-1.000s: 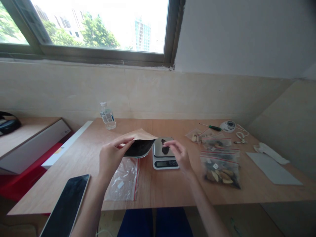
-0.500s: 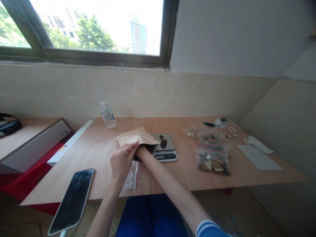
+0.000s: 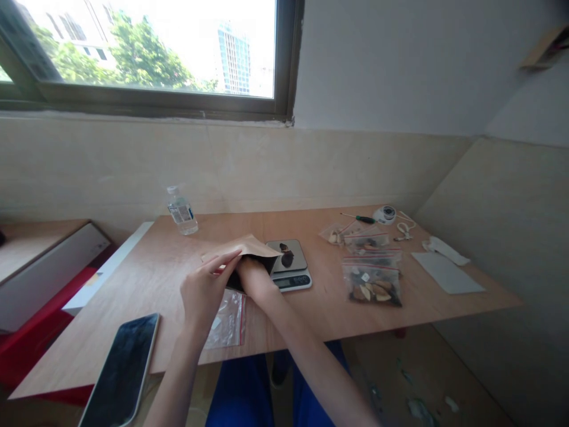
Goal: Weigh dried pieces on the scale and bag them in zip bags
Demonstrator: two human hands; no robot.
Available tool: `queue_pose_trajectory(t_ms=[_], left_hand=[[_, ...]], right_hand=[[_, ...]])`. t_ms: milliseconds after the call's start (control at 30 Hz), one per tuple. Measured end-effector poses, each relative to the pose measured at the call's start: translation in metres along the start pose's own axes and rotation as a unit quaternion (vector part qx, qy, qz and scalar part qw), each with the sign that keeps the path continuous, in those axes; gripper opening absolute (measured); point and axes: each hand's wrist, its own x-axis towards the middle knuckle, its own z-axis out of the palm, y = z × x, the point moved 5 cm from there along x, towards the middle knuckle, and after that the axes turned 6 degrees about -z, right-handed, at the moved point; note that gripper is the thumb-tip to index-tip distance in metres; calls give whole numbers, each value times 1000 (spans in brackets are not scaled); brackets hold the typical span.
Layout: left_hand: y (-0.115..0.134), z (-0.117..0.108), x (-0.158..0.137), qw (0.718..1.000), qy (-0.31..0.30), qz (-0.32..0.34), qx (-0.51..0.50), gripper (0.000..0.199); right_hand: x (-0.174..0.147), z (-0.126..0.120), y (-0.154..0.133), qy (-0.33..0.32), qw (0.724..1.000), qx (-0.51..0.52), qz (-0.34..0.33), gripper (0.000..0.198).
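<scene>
Holding the kraft paper pouch open by its upper lip, the left hand pinches it while the right hand reaches inside, fingers hidden, beside the kitchen scale.

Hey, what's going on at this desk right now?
A person sits at a wooden table. The left hand holds open a brown paper pouch, and the right hand reaches into its mouth. Beside the pouch a small digital scale carries a few dark pieces. An empty zip bag lies under the hands; filled zip bags lie to the right.
</scene>
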Motion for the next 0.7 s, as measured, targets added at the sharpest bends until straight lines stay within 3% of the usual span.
queue_pose_trajectory(t_ms=[133,300,467,567,700], left_hand=[[4,-4,9,999,-2,2,52,22],[6,-11,24,997,9,-18,71,23],[8,-12,37,996,-1,-61,67,24],[8,-10,46,995,-8,-69,65,25],[6,-9,58,995,2,-66,73,26]], right_hand=[[-20,-29,-8,-5,999,-34,34,33],[-27,-57,-26,80,991,-51,-89,26],[-25,-59,-9,150,974,11,-172,30],[-26,-68,3,229,945,115,-201,28],[-37,-87,38,394,860,307,-110,21]])
